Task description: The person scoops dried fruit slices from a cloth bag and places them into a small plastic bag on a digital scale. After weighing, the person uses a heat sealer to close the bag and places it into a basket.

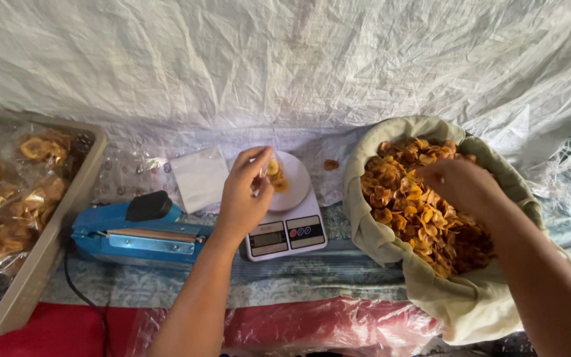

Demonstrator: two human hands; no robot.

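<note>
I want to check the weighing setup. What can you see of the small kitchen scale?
The small white digital kitchen scale sits on the patterned cloth, between the blue heat sealer and the cloth-lined basket of chips. Its round white platform bears a clear bag with a few chips, held by the left hand. Display and buttons face the person.

surface: patterned cloth [338,281] | on it: blue sealer [137,235], scale [289,235], chip sack [424,264], grey crate [41,258]
</note>
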